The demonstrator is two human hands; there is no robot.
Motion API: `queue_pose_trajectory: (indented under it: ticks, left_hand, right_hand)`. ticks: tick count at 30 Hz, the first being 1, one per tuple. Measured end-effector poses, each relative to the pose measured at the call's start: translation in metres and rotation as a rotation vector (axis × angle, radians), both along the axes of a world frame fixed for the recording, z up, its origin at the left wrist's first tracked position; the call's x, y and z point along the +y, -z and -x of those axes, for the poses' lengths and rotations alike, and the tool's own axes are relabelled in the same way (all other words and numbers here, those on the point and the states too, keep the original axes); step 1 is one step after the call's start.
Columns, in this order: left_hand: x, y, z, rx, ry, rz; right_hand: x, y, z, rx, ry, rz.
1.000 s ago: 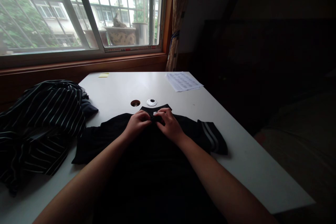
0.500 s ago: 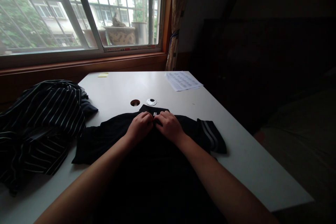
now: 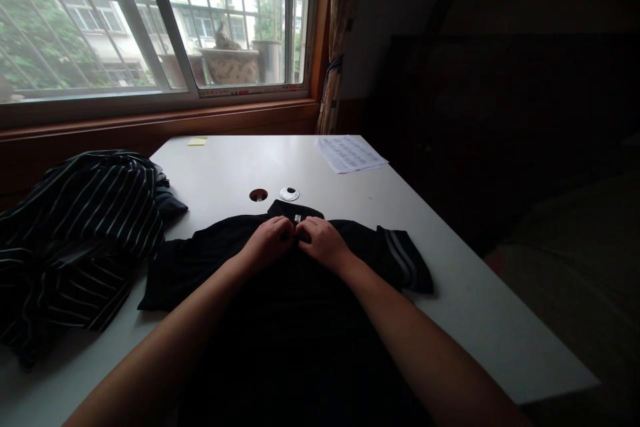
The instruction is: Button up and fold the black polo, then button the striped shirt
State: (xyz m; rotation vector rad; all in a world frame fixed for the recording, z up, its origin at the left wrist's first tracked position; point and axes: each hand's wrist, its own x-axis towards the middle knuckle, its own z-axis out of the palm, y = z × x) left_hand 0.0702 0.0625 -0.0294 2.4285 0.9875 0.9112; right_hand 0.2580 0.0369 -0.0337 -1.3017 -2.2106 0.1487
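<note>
A black short-sleeved collared shirt (image 3: 295,300) lies spread on the white table (image 3: 480,320), its collar toward the window and grey stripes on its right sleeve cuff. My left hand (image 3: 270,237) is closed on the left side of the shirt's front just below the collar. Mirroring it, my right hand (image 3: 324,240) pinches the right side of the neckline, with the fingertips of both hands nearly touching. A small pale label (image 3: 298,218) shows inside the collar above them. What exactly sits between the fingertips is hidden.
Striped dark clothing (image 3: 100,207) is heaped at the table's left. Beyond the collar are a round hole (image 3: 259,195) and a white round cap (image 3: 289,193). Printed papers (image 3: 351,154) and a yellow sticky note (image 3: 197,141) lie along the far edge, below a barred window (image 3: 225,20).
Both hands have shifted very slightly at the neckline, staying close together, and a bit more of the label shows. The shirt lies as before.
</note>
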Motion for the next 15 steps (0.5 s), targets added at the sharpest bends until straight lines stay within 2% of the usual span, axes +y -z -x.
queue_pose_trajectory:
  ticks: [7,15]
  left_hand:
    - [0.000,0.001,0.000,0.065,0.037,-0.063]
    - [-0.005,-0.006,-0.003,0.102,0.053,-0.105]
  right_hand:
    - [-0.002,-0.008,-0.005,-0.020,-0.029,0.063]
    - [-0.010,-0.017,-0.002,-0.198,0.010,0.007]
